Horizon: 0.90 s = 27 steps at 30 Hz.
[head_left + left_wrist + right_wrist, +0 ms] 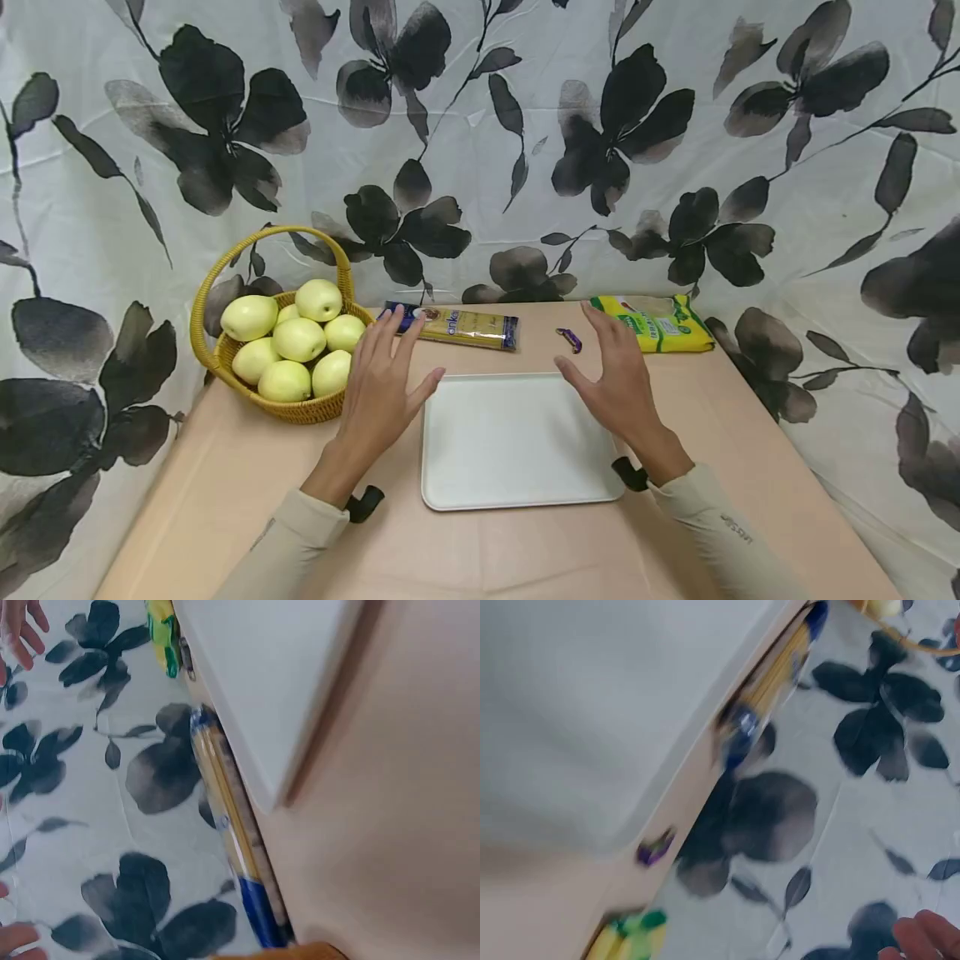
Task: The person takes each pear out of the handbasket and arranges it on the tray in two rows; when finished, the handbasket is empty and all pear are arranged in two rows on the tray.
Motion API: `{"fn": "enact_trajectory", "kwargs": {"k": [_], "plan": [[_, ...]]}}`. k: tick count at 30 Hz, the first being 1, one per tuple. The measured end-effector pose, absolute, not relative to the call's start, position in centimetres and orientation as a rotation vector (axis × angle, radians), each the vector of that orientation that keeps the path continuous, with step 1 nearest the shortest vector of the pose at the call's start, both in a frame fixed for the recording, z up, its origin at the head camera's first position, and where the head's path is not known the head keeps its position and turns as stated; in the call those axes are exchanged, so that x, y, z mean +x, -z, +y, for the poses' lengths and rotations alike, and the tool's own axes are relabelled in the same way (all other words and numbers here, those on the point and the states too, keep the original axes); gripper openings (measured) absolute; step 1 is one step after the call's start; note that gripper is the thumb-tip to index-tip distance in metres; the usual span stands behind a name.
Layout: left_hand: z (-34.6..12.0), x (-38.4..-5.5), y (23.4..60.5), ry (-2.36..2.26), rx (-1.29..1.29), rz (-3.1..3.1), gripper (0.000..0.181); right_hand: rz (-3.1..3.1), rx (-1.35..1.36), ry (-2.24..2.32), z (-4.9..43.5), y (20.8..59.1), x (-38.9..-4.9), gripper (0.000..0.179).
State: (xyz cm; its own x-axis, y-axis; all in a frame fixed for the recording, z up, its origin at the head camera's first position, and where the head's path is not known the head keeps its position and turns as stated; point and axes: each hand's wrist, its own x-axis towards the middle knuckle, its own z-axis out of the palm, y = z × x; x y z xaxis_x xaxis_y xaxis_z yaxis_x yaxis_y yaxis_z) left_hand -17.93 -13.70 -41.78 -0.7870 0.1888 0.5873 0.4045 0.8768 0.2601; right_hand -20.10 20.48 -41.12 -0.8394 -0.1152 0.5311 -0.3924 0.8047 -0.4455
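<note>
My left hand [384, 387], fingers spread, is raised between the wicker basket [303, 412] and a white rectangular tray [521, 442]. Pale green apples [298, 339] fill the basket. My right hand [621, 385] hovers by the tray's right edge, its fingers extended and nothing in it. Behind the tray lies a pack of spaghetti [468, 327] with blue ends, partly overlapped by the left fingertips in the head view. A small purple-wrapped candy [570, 340] sits left of the right fingers. Past that hand is a yellow-green plastic bag [660, 323].
A peach-coloured cloth [480, 550] covers the table. Floral fabric [517, 125] hangs right behind its back edge. The basket's tall arched handle [197, 308] rises at the left. Both wrists wear black camera mounts [365, 504].
</note>
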Motion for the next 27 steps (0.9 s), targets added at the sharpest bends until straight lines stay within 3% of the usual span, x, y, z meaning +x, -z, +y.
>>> {"fn": "enact_trajectory", "kwargs": {"k": [9, 27], "plan": [[-18.3, -15.3, 43.4, 0.705, -0.126, -2.133, 0.071, -2.394, 0.609, -0.960, 14.7, 40.9, -20.8, 0.086], [-24.5, -12.6, 47.3, 0.979, 0.352, -1.956, 0.072, -2.420, 0.848, -1.239, 4.8, 41.0, -22.3, 0.076]]}}
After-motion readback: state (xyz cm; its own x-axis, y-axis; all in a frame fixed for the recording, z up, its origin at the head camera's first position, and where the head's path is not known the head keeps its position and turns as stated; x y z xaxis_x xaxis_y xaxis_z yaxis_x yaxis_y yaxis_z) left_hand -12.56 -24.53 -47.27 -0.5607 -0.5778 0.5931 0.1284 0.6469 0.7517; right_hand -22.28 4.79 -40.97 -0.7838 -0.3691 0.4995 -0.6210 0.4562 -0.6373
